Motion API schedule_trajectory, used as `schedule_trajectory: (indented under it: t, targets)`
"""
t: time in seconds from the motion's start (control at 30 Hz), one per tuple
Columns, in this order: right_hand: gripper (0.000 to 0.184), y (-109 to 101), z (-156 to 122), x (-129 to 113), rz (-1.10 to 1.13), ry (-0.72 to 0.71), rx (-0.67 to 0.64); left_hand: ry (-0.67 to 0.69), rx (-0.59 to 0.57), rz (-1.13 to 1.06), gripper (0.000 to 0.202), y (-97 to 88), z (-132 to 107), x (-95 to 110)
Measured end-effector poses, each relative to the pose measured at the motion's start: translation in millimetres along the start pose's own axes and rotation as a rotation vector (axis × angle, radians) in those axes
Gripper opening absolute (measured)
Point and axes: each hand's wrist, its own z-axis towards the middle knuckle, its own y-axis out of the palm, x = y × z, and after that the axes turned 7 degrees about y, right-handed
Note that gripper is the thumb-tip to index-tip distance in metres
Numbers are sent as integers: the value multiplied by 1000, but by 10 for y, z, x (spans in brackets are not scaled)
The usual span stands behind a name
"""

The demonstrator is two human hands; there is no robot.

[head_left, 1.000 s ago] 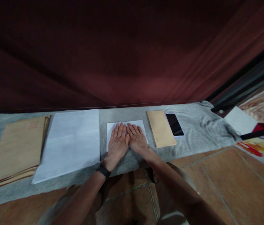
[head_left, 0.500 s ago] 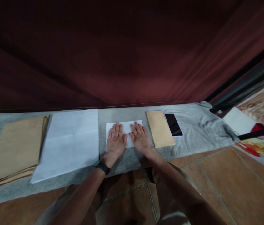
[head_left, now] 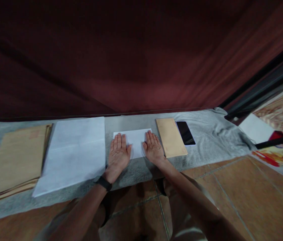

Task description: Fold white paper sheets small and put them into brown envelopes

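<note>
White folded paper (head_left: 135, 142); grey cloth (head_left: 214, 137); tan envelope (head_left: 170, 142); black phone (head_left: 185, 133); maroon curtain (head_left: 131, 57).

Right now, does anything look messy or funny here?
Only a little: the grey cloth is wrinkled at its right end, past the phone. The left hand and right hand lie flat on the folded white paper.

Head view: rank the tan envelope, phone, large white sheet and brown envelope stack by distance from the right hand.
1. tan envelope, beside right hand
2. phone, farther right
3. large white sheet, left
4. brown envelope stack, far left
</note>
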Motion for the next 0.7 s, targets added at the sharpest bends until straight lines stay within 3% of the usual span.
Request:
schedule_trajectory:
  t: [0.43,0.7]
  targets:
    - [56,-150,-61,-7,12,-2,-24,-23,-11,-13,62,-86,-33,15]
    - [53,-142,42,-264,135,-135,-125,144,-34,-57,60,-182,-13,164]
